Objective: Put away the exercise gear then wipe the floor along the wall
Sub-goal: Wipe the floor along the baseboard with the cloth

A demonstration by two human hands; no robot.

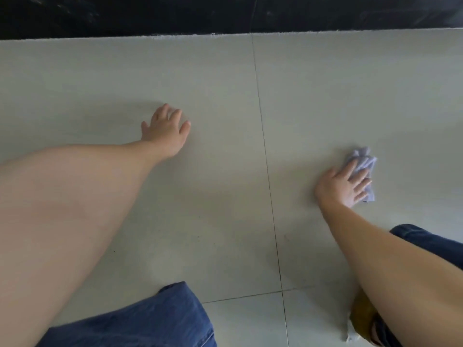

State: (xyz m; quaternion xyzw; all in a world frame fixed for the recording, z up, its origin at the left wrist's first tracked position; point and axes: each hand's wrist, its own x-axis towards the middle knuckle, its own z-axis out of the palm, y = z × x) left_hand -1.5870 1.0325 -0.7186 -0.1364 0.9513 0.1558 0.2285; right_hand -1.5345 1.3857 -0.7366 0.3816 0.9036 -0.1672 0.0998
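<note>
A crumpled pale blue cloth [362, 158] lies on the light grey tiled floor [225, 184] at the right. My right hand [343, 185] presses flat on the cloth with straight, spread fingers, covering its near part. My left hand [166, 131] rests palm-down on the bare tile at the centre left, fingers spread, holding nothing. The dark wall base [225, 13] runs across the top of the view, well beyond both hands. No exercise gear is in sight.
My knees in blue jeans [155, 321] touch the floor at the bottom, one more at the right edge [426, 240]. A yellowish-brown object [362, 319] lies under my right forearm. A tile joint [268, 171] runs between my hands.
</note>
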